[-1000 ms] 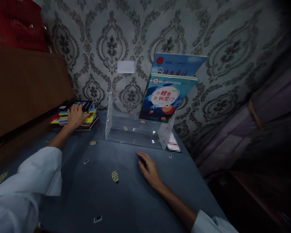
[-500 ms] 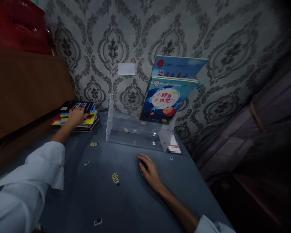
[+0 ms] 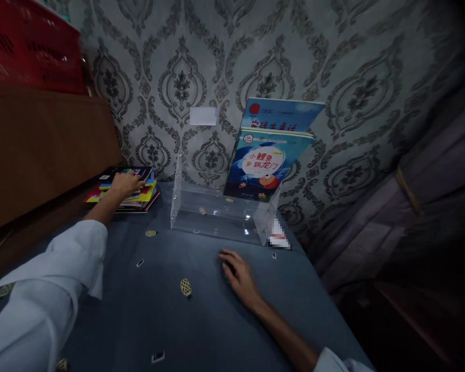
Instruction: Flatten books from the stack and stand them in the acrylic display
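At the left, my left hand (image 3: 124, 185) lies over the near edge of a black book (image 3: 110, 173), its fingers bent on the cover. This book tops a stack of colourful books (image 3: 149, 195); my palm hides part of it. My right hand (image 3: 240, 276) rests on the table with thumb and fingers apart, holding nothing. Beyond it stands a clear acrylic rack (image 3: 217, 235) with stepped tiers. On the rack's right side a blue picture book (image 3: 256, 165) with a red fish leans upright, in front of a taller blue book (image 3: 287, 111).
A dark blue cloth with pineapple prints covers the table (image 3: 132, 310). A brown wooden cabinet (image 3: 42, 150) with a red basket (image 3: 31, 49) on it borders the left. Patterned wallpaper rises behind, with a white card (image 3: 203, 116) on it. A curtain (image 3: 375, 222) hangs right.
The view has tilted up slightly, so everything sits a little lower. My left hand has shifted slightly over the black book. The right hand stays at rest.
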The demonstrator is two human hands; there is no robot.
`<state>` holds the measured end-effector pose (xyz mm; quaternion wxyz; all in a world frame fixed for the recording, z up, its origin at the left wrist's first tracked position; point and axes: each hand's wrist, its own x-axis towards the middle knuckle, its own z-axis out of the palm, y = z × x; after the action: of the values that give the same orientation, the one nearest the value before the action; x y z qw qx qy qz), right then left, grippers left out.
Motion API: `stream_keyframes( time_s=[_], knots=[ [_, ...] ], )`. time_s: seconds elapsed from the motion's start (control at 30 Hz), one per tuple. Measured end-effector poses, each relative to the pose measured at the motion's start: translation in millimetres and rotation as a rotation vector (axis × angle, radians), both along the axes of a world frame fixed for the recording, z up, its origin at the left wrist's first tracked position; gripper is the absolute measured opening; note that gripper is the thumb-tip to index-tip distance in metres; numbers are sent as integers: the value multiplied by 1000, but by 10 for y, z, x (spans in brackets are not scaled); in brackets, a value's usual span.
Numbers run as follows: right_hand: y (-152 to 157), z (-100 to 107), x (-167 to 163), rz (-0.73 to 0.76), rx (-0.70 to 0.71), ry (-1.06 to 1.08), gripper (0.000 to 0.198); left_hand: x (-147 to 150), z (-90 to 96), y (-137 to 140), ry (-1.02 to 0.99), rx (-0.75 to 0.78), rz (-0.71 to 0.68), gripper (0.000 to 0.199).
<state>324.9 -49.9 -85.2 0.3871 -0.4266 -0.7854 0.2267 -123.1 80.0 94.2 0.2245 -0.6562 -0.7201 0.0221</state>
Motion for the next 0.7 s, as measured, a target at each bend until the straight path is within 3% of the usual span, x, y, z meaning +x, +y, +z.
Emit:
stream_keyframes(
  time_s=[0.17, 0.4, 0.57, 0.7],
  knots=[
    [0, 15, 7, 16, -3, -3, 34, -64, -18, -189, 6, 9, -56, 44],
    [-8, 81, -5, 17, -2, -31, 34, -345, -201, -585, -8, 135, -224, 44],
    [-9, 113, -8, 22, 4, -36, 33, -203, -199, -536, -82, 132, -123, 71],
    [-12, 115, -9, 25, 5, -37, 31, 38, -157, -339, -184, 68, 63, 62]
  ],
)
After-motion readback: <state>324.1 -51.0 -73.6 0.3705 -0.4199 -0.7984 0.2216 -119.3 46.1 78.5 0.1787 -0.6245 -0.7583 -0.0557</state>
